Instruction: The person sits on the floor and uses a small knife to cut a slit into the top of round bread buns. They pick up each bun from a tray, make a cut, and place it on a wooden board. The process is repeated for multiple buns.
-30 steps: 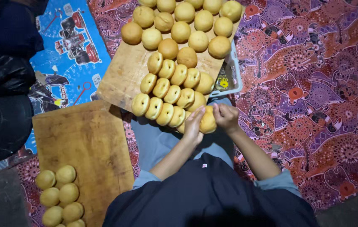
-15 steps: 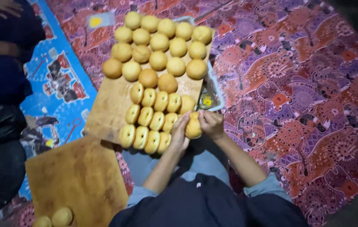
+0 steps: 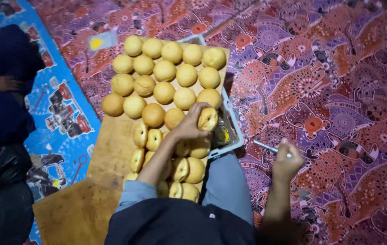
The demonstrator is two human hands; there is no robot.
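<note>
We see a wooden board [image 3: 111, 145] loaded with buns. The whole round buns [image 3: 164, 70] lie in rows beyond the left hand [image 3: 189, 124]; the slit buns [image 3: 141, 134] stand on edge beside and below it, so we judge the work roughly half done (the near rows are partly hidden by the arm). The left hand curls closed around one slit bun [image 3: 208, 119], held just above the board. The right hand [image 3: 286, 163], well apart over the patterned mat [image 3: 338, 90], grips a thin blade-like tool [image 3: 266, 147], fingers folded shut.
</note>
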